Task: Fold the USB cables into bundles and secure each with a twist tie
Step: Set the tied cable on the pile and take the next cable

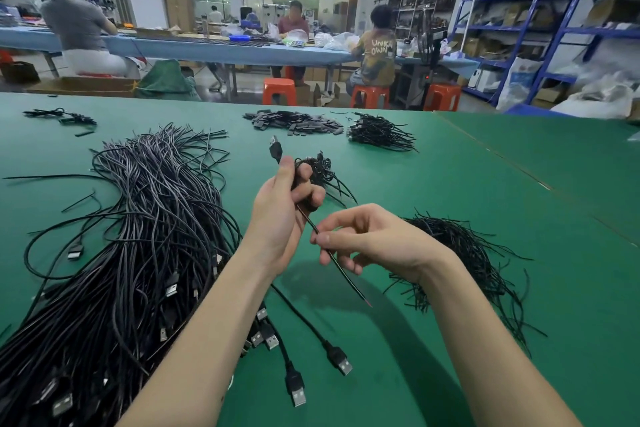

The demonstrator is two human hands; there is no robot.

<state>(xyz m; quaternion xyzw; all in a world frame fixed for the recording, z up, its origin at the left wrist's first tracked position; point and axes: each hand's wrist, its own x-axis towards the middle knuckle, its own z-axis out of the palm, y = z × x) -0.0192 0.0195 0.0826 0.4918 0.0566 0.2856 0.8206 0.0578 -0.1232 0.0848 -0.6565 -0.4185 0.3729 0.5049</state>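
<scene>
The left hand [282, 215] grips a folded USB cable [301, 180] above the green bench [450, 184], its plug [275, 146] standing out at the top, while the right hand [363, 239] pinches the loose tail [332, 258] of the same cable between thumb and forefinger. The folds could spring open if the left grip loosens. The thin tail could also slip from the pinch and fall among the twist ties [467, 253] just beside it.
</scene>
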